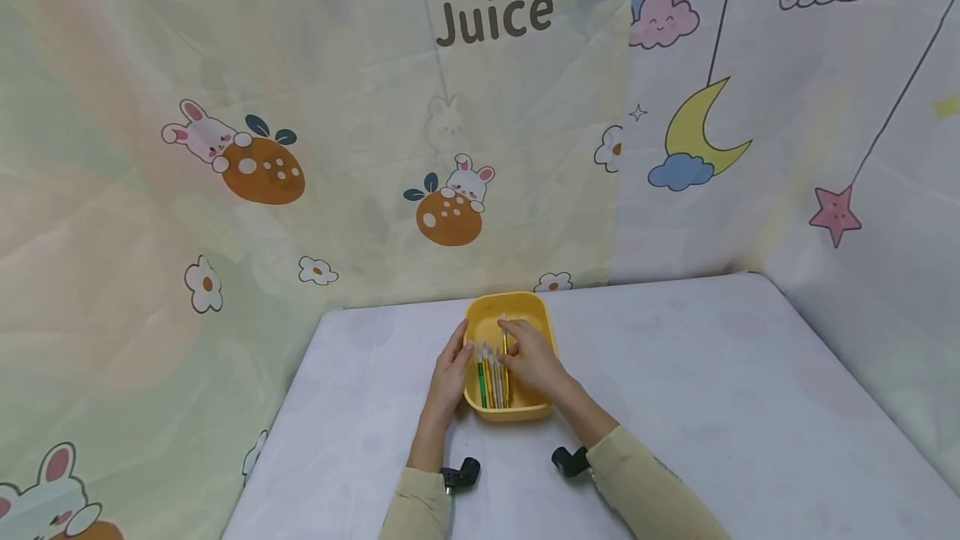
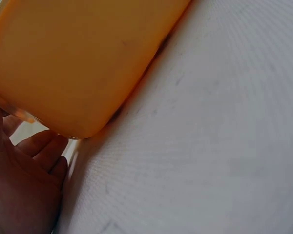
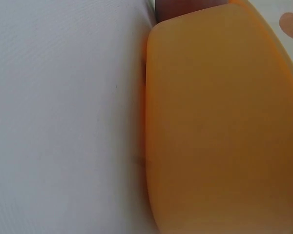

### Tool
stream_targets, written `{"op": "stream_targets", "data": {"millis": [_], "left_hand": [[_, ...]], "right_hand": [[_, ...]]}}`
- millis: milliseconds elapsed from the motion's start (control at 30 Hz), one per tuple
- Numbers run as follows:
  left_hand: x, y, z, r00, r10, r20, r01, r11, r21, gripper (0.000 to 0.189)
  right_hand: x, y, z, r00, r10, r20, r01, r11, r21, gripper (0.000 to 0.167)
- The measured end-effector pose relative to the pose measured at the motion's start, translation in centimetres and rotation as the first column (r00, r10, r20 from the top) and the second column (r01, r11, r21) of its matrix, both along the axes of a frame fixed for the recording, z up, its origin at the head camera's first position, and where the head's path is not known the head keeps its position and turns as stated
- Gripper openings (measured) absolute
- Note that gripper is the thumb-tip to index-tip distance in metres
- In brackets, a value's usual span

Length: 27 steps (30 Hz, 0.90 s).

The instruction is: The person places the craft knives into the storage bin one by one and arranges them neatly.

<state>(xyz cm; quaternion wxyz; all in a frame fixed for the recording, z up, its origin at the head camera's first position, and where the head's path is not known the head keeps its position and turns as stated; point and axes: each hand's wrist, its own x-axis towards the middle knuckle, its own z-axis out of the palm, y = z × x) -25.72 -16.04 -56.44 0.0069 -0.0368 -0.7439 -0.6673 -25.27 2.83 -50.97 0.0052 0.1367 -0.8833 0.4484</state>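
Observation:
A yellow plastic bin (image 1: 508,415) stands on the table. Several slim pencil-like sticks (image 1: 487,377) with pale tips lie side by side in its left half, one green and others yellow or silvery. My left hand (image 1: 448,375) grips the bin's left wall, thumb at the rim and fingers outside; in the left wrist view the hand (image 2: 29,180) shows beside the bin's corner. Inside the bin, my right hand (image 1: 534,358) has thumb and index finger at the rightmost yellow stick (image 1: 506,342), seemingly pinching it. The bin's wall (image 3: 219,122) hides the right fingers in the right wrist view.
A white cloth covers the table (image 1: 675,373), with bin and hands near its back edge. Printed curtains (image 1: 360,148) hang behind and at both sides. Black wrist cameras (image 1: 467,473) sit at both cuffs, just in front of the bin.

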Motion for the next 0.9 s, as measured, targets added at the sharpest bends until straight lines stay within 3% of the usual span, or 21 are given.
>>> {"op": "stream_targets", "data": {"millis": [900], "left_hand": [[-0.06,0.04,0.01,1.0,0.002,-0.003,-0.002,1.0,0.0,0.051]], "right_hand": [[-0.11,-0.17,-0.08,0.999,0.025,0.047,-0.029,0.997,0.078,0.063]]}}
